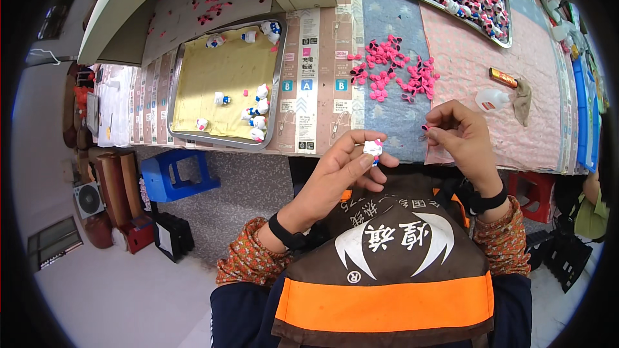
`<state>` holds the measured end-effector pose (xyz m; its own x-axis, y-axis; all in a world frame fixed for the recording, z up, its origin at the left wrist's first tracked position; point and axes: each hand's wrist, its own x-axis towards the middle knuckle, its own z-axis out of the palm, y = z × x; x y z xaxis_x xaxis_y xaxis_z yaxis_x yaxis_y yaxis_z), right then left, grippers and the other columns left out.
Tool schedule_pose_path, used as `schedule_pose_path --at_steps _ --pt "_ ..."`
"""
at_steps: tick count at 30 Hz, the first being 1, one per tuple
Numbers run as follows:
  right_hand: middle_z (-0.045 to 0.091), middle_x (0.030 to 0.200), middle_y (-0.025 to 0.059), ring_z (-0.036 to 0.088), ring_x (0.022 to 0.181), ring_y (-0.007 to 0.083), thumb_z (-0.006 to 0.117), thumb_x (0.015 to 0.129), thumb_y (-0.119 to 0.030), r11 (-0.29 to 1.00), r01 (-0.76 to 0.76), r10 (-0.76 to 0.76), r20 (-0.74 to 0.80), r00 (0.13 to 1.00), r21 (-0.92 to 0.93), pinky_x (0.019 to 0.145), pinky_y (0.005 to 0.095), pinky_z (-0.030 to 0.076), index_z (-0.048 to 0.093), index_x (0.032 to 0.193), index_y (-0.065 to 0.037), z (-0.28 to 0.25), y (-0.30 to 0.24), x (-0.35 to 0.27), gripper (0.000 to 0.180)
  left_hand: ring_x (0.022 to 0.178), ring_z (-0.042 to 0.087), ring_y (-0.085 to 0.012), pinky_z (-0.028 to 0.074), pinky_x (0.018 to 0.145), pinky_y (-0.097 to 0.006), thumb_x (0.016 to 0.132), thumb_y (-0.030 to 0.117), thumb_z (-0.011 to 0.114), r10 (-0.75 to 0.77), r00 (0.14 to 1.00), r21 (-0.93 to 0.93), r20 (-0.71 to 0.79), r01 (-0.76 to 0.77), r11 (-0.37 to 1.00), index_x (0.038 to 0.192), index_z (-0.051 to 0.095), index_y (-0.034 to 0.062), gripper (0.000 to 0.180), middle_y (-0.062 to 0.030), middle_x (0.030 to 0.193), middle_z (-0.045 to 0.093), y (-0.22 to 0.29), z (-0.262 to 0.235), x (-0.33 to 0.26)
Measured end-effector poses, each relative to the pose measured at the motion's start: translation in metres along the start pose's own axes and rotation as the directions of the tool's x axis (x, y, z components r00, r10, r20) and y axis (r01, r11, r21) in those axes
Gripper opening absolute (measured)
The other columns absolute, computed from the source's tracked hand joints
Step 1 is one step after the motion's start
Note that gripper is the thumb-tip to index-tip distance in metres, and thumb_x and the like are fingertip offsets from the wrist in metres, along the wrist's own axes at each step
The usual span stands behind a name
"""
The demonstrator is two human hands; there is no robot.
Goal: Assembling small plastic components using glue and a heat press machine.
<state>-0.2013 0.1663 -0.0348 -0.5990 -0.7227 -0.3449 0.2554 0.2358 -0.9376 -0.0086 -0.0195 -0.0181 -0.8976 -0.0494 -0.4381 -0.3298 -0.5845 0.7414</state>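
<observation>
My left hand [340,171] holds a small white figurine [372,147] with pink and blue parts, between thumb and fingers, just off the table's front edge. To its right, my right hand [465,142] pinches a small pink plastic piece [424,128] between thumb and forefinger. The two hands are apart. Beyond them, a loose pile of similar pink pieces [387,67] lies on the blue cloth [380,132]. A metal tray [277,100] lined with yellow cloth stands at the left, with several figurines in it, mostly along its right side.
A second metal tray [425,1], heaped with figurines, sits at the far right. On the pink cloth [516,135] lie a white squeeze bottle [491,99], a dark tube [503,77] and a rag [522,103]. A beige machine housing [116,16] arches over the table's far left.
</observation>
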Motion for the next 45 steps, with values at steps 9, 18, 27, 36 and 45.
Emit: schedule_pose_path --at_steps 9,18,27,36,45 --pt "0.052 0.086 0.0155 0.054 0.083 0.0358 0.061 0.075 0.005 0.331 0.367 -0.503 0.166 0.848 -0.869 0.072 0.0441 0.046 0.060 0.097 -0.002 0.015 -0.003 -0.003 0.023 0.094 0.065 -0.0127 0.058 0.084 -0.029 0.106 0.018 0.047 0.009 1.000 -0.008 -0.016 -0.009 1.000 0.140 0.044 0.0049 0.037 -0.0145 0.118 0.064 -0.003 -0.003 0.000" --pt "0.052 0.087 0.0160 0.058 0.076 0.0354 0.059 0.077 0.008 0.248 0.290 -0.460 0.151 0.875 -0.924 0.063 0.0418 0.048 0.057 0.097 -0.001 0.014 -0.016 -0.004 0.022 0.097 0.066 -0.0158 0.059 0.085 -0.030 0.104 0.014 0.050 -0.007 0.999 -0.083 -0.032 0.005 0.997 0.140 0.043 0.0055 0.038 -0.0173 0.123 0.063 -0.005 -0.002 -0.001" --pt "0.065 0.093 0.0020 0.061 0.080 0.0044 0.065 0.093 -0.002 0.990 -0.035 0.006 0.206 0.978 0.138 0.067 0.0210 0.050 0.059 0.101 0.000 0.043 -0.044 -0.029 0.011 0.105 0.066 -0.0173 0.057 0.088 -0.032 0.103 0.010 0.053 0.084 0.996 -0.113 0.014 -0.081 0.990 0.138 0.042 0.0063 0.037 -0.0162 0.127 0.063 -0.014 -0.003 0.001" --pt "0.064 0.087 0.0013 0.062 0.077 0.0047 0.066 0.092 0.000 0.996 0.063 -0.077 0.245 0.966 0.067 0.067 0.0209 0.050 0.059 0.097 -0.001 0.054 -0.032 -0.030 0.009 0.105 0.066 -0.0174 0.055 0.093 -0.032 0.102 0.007 0.053 0.171 0.985 0.077 0.037 -0.173 0.982 0.141 0.039 -0.0015 0.043 -0.0122 0.115 0.065 -0.015 0.005 -0.007" --pt "0.061 0.077 0.0054 0.062 0.069 0.0075 0.068 0.086 0.002 0.956 0.247 -0.232 0.105 0.967 -0.156 0.059 0.0243 0.050 0.055 0.085 -0.001 0.061 -0.024 -0.036 0.013 0.114 0.061 -0.0158 0.053 0.096 -0.031 0.101 0.001 0.050 0.207 0.978 0.277 0.037 -0.209 0.938 0.142 0.038 -0.0022 0.043 -0.0138 0.129 0.057 -0.015 0.012 -0.009"
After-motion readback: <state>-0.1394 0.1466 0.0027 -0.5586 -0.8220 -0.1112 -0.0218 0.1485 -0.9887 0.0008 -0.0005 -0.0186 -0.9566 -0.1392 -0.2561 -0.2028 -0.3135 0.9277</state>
